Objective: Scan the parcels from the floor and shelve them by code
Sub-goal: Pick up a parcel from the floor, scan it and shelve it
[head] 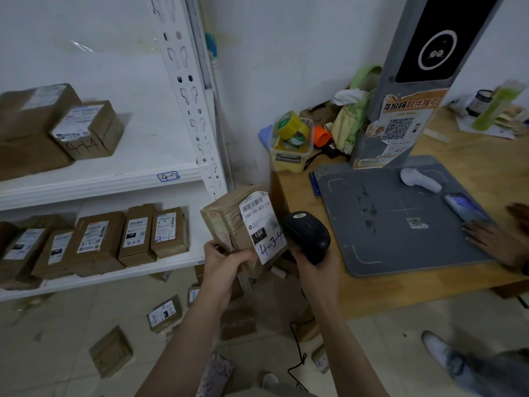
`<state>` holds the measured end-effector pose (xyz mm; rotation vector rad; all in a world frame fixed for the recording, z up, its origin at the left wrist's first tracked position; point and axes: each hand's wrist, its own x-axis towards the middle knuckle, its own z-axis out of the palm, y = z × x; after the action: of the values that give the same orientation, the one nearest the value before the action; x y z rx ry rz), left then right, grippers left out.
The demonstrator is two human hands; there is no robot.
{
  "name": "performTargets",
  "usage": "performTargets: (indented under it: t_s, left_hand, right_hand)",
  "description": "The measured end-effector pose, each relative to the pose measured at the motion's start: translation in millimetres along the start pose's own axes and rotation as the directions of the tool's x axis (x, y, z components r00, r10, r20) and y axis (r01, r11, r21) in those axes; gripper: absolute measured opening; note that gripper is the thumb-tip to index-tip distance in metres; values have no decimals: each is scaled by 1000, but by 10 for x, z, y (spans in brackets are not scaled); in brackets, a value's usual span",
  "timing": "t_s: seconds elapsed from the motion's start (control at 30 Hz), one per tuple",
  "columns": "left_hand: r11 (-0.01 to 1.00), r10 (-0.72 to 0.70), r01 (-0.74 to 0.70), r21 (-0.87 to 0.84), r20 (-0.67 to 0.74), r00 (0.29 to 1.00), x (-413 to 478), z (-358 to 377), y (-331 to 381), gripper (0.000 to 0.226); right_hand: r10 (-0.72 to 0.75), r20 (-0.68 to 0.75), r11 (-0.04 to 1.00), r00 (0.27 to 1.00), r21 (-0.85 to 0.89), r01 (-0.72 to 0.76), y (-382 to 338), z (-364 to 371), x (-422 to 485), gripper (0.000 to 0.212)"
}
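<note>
"Brown cardboard parcel [229, 222] is up in front of the shelving. My left hand [226, 257] grips its lower end, label facing me, hand-marked 4-3 and then a digit I can't quite read."

"And the scanner?"

"Black scanner [307, 233], my right hand [310, 265] wrapped round its handle, its head just beside the label. I judge this one is at the scan step, not yet shelved."

"How much is done?"

"A row of marked boxes [137, 234] stands on the lower shelf [114, 277], with a few more on the upper shelf [86, 184], the one tagged 4-2. Several floor parcels [164, 313] lie scattered below, so a good share is left."

"Anything in the way?"

"The scanner's cable [297, 353] trails down among those floor parcels, so I'd watch my feet. To the right, the wooden desk [458, 144] carries a grey scan plate [386, 239] with a phone [463, 207] on it. Another person's hand [492, 239] rests flat beside the phone. A tape tub [292, 138] sits at the desk's back corner. Nothing I can see stands between my parcel and the shelf front."
</note>
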<state>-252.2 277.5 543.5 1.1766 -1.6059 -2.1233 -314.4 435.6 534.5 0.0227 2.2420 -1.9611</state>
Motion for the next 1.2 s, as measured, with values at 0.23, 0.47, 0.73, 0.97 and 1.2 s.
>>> performTargets:
  t_s: [0.23,0.47,0.73,0.97,1.2]
  left_hand:
    - [1000,-16,16,-12,1,1000,22,-39,-10,70]
    - [998,-58,58,8,58,997,-8,7,-83,78]
    - [997,-50,45,62,76,996,-92,82,-56,62]
    - [998,-32,29,49,57,998,-174,91,-9,66]
    - [998,-57,56,35,18,998,-218,108,-34,56]
  right_hand:
    - [202,-149,959,968,-170,-226,669,-264,463,34]
    - [321,-138,878,937,-327,-349,1049,-442,725,42]
    - [332,-90,818,939,-469,-333,1186,-441,894,28]
    - [370,-103,769,923,-524,-367,1234,-483,929,39]
    - [336,-92,748,937,-578,-325,1224,-509,879,50]
